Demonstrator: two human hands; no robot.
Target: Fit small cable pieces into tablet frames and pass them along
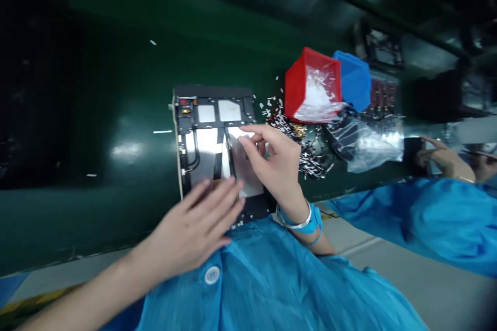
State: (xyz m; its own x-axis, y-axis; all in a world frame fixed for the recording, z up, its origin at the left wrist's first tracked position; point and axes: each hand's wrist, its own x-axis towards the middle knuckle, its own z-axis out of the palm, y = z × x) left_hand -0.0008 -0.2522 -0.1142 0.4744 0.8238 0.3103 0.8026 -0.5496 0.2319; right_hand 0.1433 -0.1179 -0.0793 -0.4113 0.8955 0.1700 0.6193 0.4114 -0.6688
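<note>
An opened tablet-like electronic device lies on the green bench, with silvery battery-like panels, black strips and small connectors showing. My left hand is spread over its lower left part, fingers stretched out and a little blurred, holding nothing. Over the device's right half is my right hand, thumb and index finger brought close in a pinch near the middle of the device. Whatever is between those fingertips, if anything, is too small to make out. A blue band and a metal bracelet circle my right wrist.
Right of the device stand a red bin holding a plastic bag of white pieces and a blue bin. Small metal parts are heaped before them, beside a clear plastic bag. A co-worker's hand is at far right.
</note>
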